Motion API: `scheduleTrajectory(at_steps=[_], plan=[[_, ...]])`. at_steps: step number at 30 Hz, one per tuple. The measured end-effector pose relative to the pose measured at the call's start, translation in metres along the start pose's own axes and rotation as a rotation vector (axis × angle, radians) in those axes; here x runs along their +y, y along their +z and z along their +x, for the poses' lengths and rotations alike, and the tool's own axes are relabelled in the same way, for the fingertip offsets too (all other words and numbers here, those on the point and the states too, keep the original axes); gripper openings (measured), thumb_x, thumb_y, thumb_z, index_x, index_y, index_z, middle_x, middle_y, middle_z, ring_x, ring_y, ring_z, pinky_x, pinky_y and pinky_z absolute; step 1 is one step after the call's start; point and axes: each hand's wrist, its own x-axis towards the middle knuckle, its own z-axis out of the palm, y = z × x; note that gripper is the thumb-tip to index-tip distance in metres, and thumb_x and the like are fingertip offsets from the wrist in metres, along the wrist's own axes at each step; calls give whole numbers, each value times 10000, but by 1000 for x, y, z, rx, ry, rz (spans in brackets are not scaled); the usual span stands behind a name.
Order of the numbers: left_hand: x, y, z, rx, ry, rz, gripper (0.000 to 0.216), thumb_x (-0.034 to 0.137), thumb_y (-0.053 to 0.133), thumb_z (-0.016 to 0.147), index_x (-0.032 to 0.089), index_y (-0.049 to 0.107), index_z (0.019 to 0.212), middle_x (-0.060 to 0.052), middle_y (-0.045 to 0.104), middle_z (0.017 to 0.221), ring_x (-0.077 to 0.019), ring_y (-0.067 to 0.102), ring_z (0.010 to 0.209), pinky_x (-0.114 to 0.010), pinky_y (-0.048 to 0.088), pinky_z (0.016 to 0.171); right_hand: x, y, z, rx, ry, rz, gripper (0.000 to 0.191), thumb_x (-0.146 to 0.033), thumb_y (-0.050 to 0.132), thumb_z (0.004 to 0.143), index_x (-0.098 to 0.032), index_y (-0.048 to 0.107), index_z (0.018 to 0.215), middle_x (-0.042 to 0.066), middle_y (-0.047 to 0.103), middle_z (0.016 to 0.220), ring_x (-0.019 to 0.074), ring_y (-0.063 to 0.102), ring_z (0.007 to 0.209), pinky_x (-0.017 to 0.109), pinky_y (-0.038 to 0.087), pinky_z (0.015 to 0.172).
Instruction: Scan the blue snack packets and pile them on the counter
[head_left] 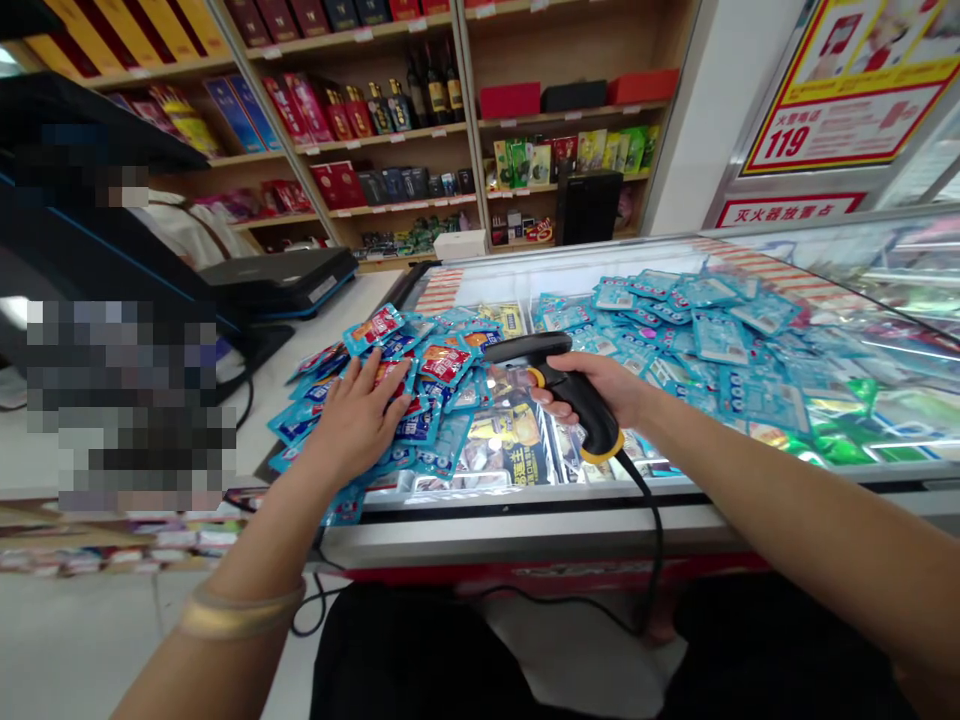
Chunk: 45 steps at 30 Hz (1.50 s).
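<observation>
My right hand (600,388) grips a black barcode scanner (559,385) with a yellow trim, its head pointing left over the freezer's glass lid (525,455). A black cable hangs from the scanner's handle down past the freezer's front edge. My left hand (358,415) lies flat with fingers spread on a heap of small blue snack packets (420,365) piled on the left part of the lid. A second, wider spread of blue packets (697,320) covers the lid to the right of the scanner. A gold bangle sits on my left wrist.
A black till screen and stand (112,250) rises at the left, with a black printer-like unit (281,280) on the white counter behind it. Shelves of boxed goods and bottles (420,110) line the back wall. A red and yellow poster (855,90) hangs at the upper right.
</observation>
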Motion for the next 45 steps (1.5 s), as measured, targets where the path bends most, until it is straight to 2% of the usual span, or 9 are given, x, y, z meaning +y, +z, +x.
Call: scheduleTrajectory(at_steps=[10, 15, 18, 21, 26, 32, 34, 37, 45], plan=[[-7, -1, 1, 130, -3, -131, 636, 538, 339, 950, 293, 401, 1533, -74, 236, 1672, -402, 142, 1539, -655, 182, 1195, -8, -13, -11, 26, -88, 29, 195, -314, 599, 842, -132, 568, 906, 30, 554, 718, 91, 468, 520, 190, 435, 449], [-5, -2, 1, 248, -7, -168, 589, 512, 403, 934, 298, 475, 1478, -86, 387, 1592, -397, 226, 1514, -647, 195, 1199, -27, -25, -31, 81, -186, 19, 178, -311, 601, 844, -148, 560, 904, 26, 537, 712, 98, 449, 521, 200, 432, 444], [17, -8, 7, 408, 48, -189, 527, 478, 451, 930, 252, 556, 1395, -122, 489, 1497, -352, 354, 1453, -560, 259, 1207, -40, -37, -48, 132, -241, 0, 175, -316, 599, 851, -157, 560, 911, 25, 534, 717, 101, 444, 523, 203, 425, 435], [61, -10, 22, 479, 151, -277, 446, 451, 465, 940, 223, 611, 1294, -134, 606, 1340, -290, 524, 1293, -498, 379, 1141, -48, -51, -64, 183, -281, 4, 183, -313, 609, 835, -154, 571, 917, 27, 536, 719, 102, 444, 526, 202, 420, 428], [151, 3, 62, 305, 240, -449, 402, 427, 513, 920, 164, 664, 1184, -133, 684, 1199, -261, 601, 1168, -427, 463, 1046, -52, -72, -88, 258, -291, 13, 169, -302, 612, 824, -167, 569, 916, 26, 533, 714, 110, 444, 524, 214, 425, 427], [215, 24, 103, -41, -48, -357, 589, 606, 457, 913, 124, 676, 1170, -197, 692, 1181, -323, 632, 1132, -428, 486, 965, -45, -87, -101, 312, -258, 13, 183, -303, 628, 809, -153, 582, 904, 30, 553, 711, 107, 448, 527, 214, 434, 442], [225, 29, 110, -93, -137, -267, 720, 701, 428, 881, 86, 664, 1171, -249, 653, 1232, -376, 589, 1197, -462, 455, 997, -43, -89, -100, 319, -233, 3, 188, -311, 625, 816, -150, 582, 903, 32, 559, 712, 105, 446, 530, 212, 436, 448], [233, 35, 114, -57, -216, -234, 826, 763, 521, 797, 62, 607, 1225, -290, 573, 1330, -423, 517, 1271, -498, 405, 1051, -42, -90, -97, 309, -200, -8, 185, -311, 618, 829, -157, 572, 921, 31, 560, 713, 108, 449, 539, 212, 441, 458], [221, 53, 127, 2, -212, -417, 817, 710, 769, 585, 129, 584, 1128, -303, 560, 1299, -502, 450, 1313, -591, 380, 1049, -41, -91, -96, 311, -216, -32, 216, -320, 629, 828, -150, 570, 948, 45, 557, 737, 113, 457, 558, 224, 435, 466]])
